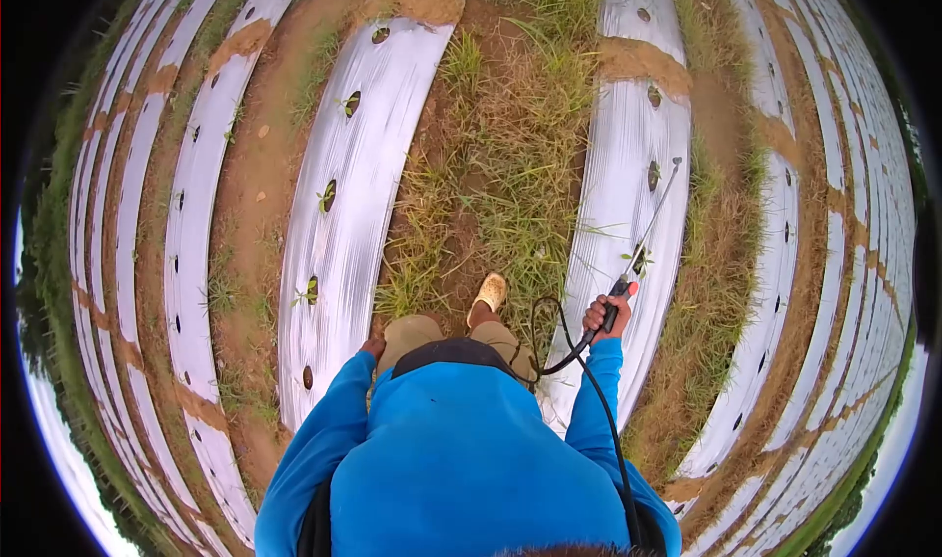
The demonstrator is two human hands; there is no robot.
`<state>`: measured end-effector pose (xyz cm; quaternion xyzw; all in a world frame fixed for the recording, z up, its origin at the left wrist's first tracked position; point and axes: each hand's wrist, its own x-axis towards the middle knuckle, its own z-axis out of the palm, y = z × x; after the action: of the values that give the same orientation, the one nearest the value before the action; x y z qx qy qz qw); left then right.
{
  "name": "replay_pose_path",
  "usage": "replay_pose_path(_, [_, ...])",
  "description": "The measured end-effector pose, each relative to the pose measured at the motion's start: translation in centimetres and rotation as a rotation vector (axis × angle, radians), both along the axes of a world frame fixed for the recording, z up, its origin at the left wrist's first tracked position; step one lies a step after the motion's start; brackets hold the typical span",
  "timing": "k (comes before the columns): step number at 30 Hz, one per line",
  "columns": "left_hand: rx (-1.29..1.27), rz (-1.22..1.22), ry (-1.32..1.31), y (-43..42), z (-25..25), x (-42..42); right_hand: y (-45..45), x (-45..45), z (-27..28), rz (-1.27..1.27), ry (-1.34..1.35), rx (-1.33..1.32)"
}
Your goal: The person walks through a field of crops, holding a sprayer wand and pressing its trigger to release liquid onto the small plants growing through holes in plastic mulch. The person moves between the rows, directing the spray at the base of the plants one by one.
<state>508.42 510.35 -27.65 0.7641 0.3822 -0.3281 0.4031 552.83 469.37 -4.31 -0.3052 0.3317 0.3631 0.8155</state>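
My right hand is closed round the black handle of a spray wand. The wand's thin metal tube slants up and to the right, its nozzle over the right-hand plastic-covered bed. A black hose runs from the handle back along my right arm. Just beyond my grip, a small green seedling grows in a hole in the plastic. My left hand hangs low beside my left thigh, near the left-hand bed; its fingers are mostly hidden.
A grassy path runs between the two beds, and one light-coloured shoe stands on it. Seedlings grow in several holes of the left bed. Bands of soil cross the plastic. More plastic-covered rows stretch away on both sides.
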Motion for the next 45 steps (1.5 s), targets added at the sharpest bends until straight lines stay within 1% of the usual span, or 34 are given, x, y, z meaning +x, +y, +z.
replay_pose_path(1, [0.050,0.009,-0.126,0.9,-1.7,0.4,1.0,2.7,0.5,0.005,-0.003,0.003])
replay_pose_path(2, [0.053,0.017,-0.125,1.6,-0.4,3.2,1.7,4.9,0.9,0.009,-0.002,-0.002])
replay_pose_path(4, [0.023,0.182,-0.153,3.9,4.1,12.0,3.4,9.4,1.8,0.028,-0.007,0.019])
replay_pose_path(5, [0.028,0.185,-0.154,5.4,4.9,15.6,4.4,11.6,1.8,0.037,-0.011,0.037])
replay_pose_path(7, [-0.036,0.297,-0.195,8.3,6.0,21.9,6.1,15.7,0.9,0.037,-0.018,0.040])
replay_pose_path(8, [-0.038,0.297,-0.195,9.4,7.8,25.5,7.1,17.7,0.5,0.035,-0.029,0.039])
replay_pose_path(9, [-0.108,0.449,-0.110,10.5,10.4,29.6,8.5,19.7,0.4,0.024,-0.040,0.013])
replay_pose_path(10, [-0.182,0.599,-0.024,11.6,11.5,33.0,9.9,21.7,0.0,0.024,-0.046,0.007])
replay_pose_path(11, [-0.241,0.707,-0.059,12.9,10.2,35.0,11.2,24.0,-0.6,0.019,-0.044,-0.008])
replay_pose_path(12, [-0.252,0.702,-0.067,14.1,9.0,37.4,12.7,26.3,-1.1,0.012,-0.044,-0.025])
replay_pose_path(14, [-0.341,0.875,0.081,16.7,6.3,42.5,15.7,31.5,-2.1,-0.009,-0.036,-0.029])
replay_pose_path(15, [-0.337,0.759,0.155,18.7,2.1,43.2,17.3,33.9,-2.5,-0.020,-0.018,-0.020])
replay_pose_path(16, [-0.209,0.514,0.054,20.5,-6.9,42.0,18.8,35.9,-2.4,-0.034,0.004,-0.013])
replay_pose_path(17, [-0.020,0.250,-0.026,22.2,-12.3,42.4,20.4,38.1,-2.2,-0.052,0.022,-0.037])
replay_pose_path(18, [0.195,0.027,-0.092,23.5,-10.5,46.0,22.0,39.6,-1.8,-0.058,0.017,-0.041])
replay_pose_path(19, [0.091,0.052,-0.010,25.9,-12.5,48.1,23.1,41.3,-1.4,-0.056,0.035,-0.035])
replay_pose_path(20, [-0.006,0.074,0.076,27.9,-7.6,53.5,24.6,44.1,-0.7,-0.043,0.043,-0.026])
replay_pose_path(22, [-0.054,0.218,-0.033,31.3,1.8,63.4,26.8,47.9,0.8,-0.039,0.028,-0.010])
replay_pose_path(23, [-0.160,0.370,-0.116,33.0,5.0,67.7,28.1,50.2,1.4,-0.035,0.010,0.063])
replay_pose_path(24, [-0.264,0.520,-0.208,35.1,6.9,71.9,29.6,53.0,1.8,-0.032,-0.017,0.140])
replay_pose_path(25, [-0.338,0.613,-0.180,37.6,7.6,75.8,31.0,55.3,1.9,-0.050,-0.025,0.156])
replay_pose_path(26, [-0.417,0.705,-0.153,39.9,7.8,79.6,32.5,57.8,2.0,-0.057,-0.027,0.193])
replay_pose_path(28, [-0.384,0.663,-0.173,43.5,8.6,86.0,35.5,63.1,2.2,-0.063,-0.023,0.090])
replay_pose_path(30, [-0.310,0.618,-0.281,46.6,8.1,91.1,38.2,68.2,1.8,-0.081,-0.029,0.075])
replay_pose_path(33, [-0.299,0.638,-0.184,50.4,6.7,98.3,41.5,75.7,0.5,-0.100,-0.051,0.074])
replay_pose_path(34, [-0.291,0.667,-0.111,51.2,6.2,100.0,42.5,78.4,-0.2,-0.097,-0.049,0.079])
replay_pose_path(36, [-0.287,0.653,-0.079,52.6,5.0,102.5,45.5,85.1,-1.9,-0.111,-0.060,0.124])
replay_pose_path(37, [-0.281,0.673,-0.070,53.2,5.0,104.7,47.0,88.0,-2.2,-0.130,-0.047,0.116])
replay_pose_path(38, [-0.274,0.698,-0.027,52.9,5.7,104.3,47.5,88.8,-2.1,-0.151,-0.003,0.094])
replay_pose_path(40, [-0.300,0.648,0.225,54.2,4.0,106.6,49.1,94.3,-3.5,-0.100,-0.057,0.173])
replay_pose_path(42, [-0.331,0.647,0.100,54.9,6.4,108.8,51.7,99.4,-2.2,-0.114,-0.029,0.132])
replay_pose_path(43, [-0.284,0.633,0.146,55.6,6.5,110.9,53.0,101.9,-1.4,-0.114,-0.031,0.134])
replay_pose_path(44, [-0.290,0.634,0.146,57.0,4.3,112.3,54.1,104.4,-0.7,-0.131,-0.048,0.134])
replay_pose_path(45, [-0.175,0.341,-0.001,59.0,1.6,112.7,54.9,106.5,-0.1,-0.146,-0.058,0.131])
